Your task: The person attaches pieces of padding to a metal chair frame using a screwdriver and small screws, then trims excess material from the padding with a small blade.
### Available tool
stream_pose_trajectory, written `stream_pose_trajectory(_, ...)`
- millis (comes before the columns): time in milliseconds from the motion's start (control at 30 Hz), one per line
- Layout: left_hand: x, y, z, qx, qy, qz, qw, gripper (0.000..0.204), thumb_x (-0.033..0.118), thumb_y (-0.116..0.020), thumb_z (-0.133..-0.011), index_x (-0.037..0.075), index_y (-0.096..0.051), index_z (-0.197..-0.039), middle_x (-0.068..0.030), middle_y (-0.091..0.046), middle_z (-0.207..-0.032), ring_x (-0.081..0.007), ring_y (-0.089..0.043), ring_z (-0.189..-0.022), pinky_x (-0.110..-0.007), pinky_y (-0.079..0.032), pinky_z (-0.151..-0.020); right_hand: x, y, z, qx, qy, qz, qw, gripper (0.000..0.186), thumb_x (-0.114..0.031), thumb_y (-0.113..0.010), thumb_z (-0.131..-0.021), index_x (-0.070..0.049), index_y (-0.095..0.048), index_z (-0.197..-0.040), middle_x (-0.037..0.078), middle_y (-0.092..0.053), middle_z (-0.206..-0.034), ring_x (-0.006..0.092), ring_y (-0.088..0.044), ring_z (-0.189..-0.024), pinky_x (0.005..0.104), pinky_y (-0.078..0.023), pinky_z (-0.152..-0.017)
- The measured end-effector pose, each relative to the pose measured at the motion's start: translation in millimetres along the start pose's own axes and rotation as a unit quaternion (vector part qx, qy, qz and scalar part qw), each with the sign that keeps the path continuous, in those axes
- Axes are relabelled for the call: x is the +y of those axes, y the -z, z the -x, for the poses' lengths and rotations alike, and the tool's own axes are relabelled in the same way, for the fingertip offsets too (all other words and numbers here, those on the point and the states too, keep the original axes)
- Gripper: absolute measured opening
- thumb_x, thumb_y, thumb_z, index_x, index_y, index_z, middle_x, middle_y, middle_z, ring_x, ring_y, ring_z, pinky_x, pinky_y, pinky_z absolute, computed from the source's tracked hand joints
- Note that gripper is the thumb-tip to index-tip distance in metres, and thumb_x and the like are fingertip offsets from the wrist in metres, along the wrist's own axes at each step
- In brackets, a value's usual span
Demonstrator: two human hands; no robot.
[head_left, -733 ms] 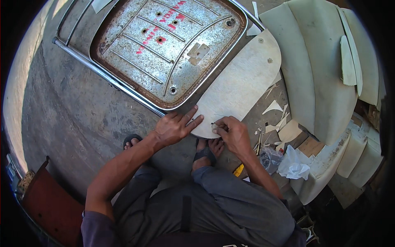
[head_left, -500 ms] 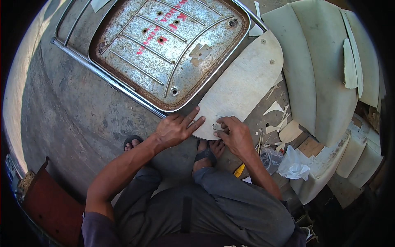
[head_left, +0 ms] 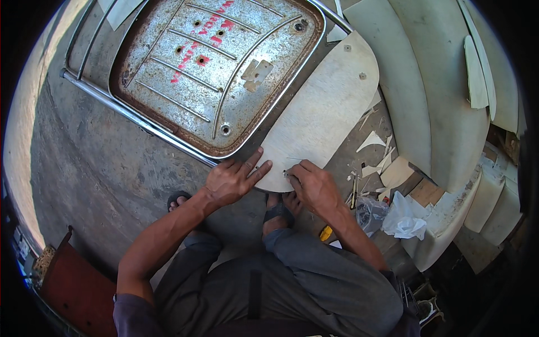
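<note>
A pale, rounded board (head_left: pixel 317 115) lies on the floor in front of me, with small round marks or holes near its far end. My left hand (head_left: pixel 225 181) rests at the board's near left edge, fingers stretched and its fingertips on the surface. At the near end of the board, my right hand (head_left: pixel 313 184) is closed in a pinch beside a small dark spot. A thin, dark sliver shows just above those fingers, but what they hold is too small to make out.
A rusty metal seat frame (head_left: pixel 193 73) with chrome tubing and red lettering lies to the left of the board. Curved pale cushions (head_left: pixel 443 84) stand at the right. Near them are pale scraps (head_left: pixel 370 141), a white plastic bag (head_left: pixel 404 216) and a yellow-handled tool (head_left: pixel 325 232). A reddish-brown panel (head_left: pixel 76 286) sits at lower left.
The metal frame and board appear slightly farther left in view. My right hand has shifted a little left and down, still pinched by the dark spot. My left hand keeps its place on the edge.
</note>
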State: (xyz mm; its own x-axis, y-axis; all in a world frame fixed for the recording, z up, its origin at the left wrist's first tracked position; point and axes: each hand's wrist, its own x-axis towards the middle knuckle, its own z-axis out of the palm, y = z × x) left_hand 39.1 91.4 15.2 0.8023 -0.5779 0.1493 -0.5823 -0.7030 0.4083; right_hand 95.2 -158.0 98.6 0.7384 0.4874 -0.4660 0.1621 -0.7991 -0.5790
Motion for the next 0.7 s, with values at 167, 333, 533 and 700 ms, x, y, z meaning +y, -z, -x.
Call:
stream_pose_trajectory(167, 1, -3, 1, 0.001, 0.004, 0.014, 1.000, 0.066, 0.014, -0.072, -0.080, 0.020, -0.063, -0.145, -0.0183, -0.063, -0.144, -0.0129, -0.071, -0.068, -0.027, -0.055, -0.063, 0, 1, -6, -0.012, -0.024, -0.010, 1.000, 0.014, -0.008, -0.073, -0.087, 0.002, -0.070, -0.096, 0.019, -0.068, -0.092, 0.0392, -0.070, -0.083, 0.0452, -0.057, -0.074)
stream_pose_trajectory(333, 1, 1, -1, -0.010, 0.007, 0.023, 1.000, 0.066, 0.012, -0.071, -0.080, 0.020, -0.063, -0.145, -0.0190, -0.062, -0.145, -0.0140, -0.071, -0.070, -0.027, -0.054, -0.064, -6, -4, -5, -0.001, -0.070, -0.022, 0.997, 0.016, -0.011, -0.067, -0.091, 0.004, -0.066, -0.092, 0.024, -0.066, -0.089, 0.0457, -0.068, -0.083, 0.0509, -0.057, -0.074)
stream_pose_trajectory(533, 3, 8, -2, -0.058, 0.016, 0.033, 0.998, 0.062, 0.012, -0.070, -0.082, 0.018, -0.063, -0.144, -0.0188, -0.060, -0.147, -0.0176, -0.072, -0.087, -0.031, -0.055, -0.072, -8, -8, -7, 0.005, -0.119, -0.026, 0.993, 0.019, -0.013, -0.069, -0.090, 0.006, -0.067, -0.092, 0.025, -0.068, -0.090, 0.0459, -0.069, -0.085, 0.0525, -0.056, -0.079)
stream_pose_trajectory(700, 11, 19, -15, -0.087, -0.033, 0.020, 0.995, 0.046, 0.015, -0.062, -0.088, 0.005, -0.065, -0.133, -0.0178, -0.056, -0.147, -0.0293, -0.056, -0.132, -0.044, -0.050, -0.104, -2, -5, -13, -0.014, -0.116, -0.041, 0.992, 0.018, -0.012, -0.076, -0.087, 0.006, -0.071, -0.089, 0.023, -0.071, -0.086, 0.0414, -0.071, -0.083, 0.0472, -0.055, -0.077)
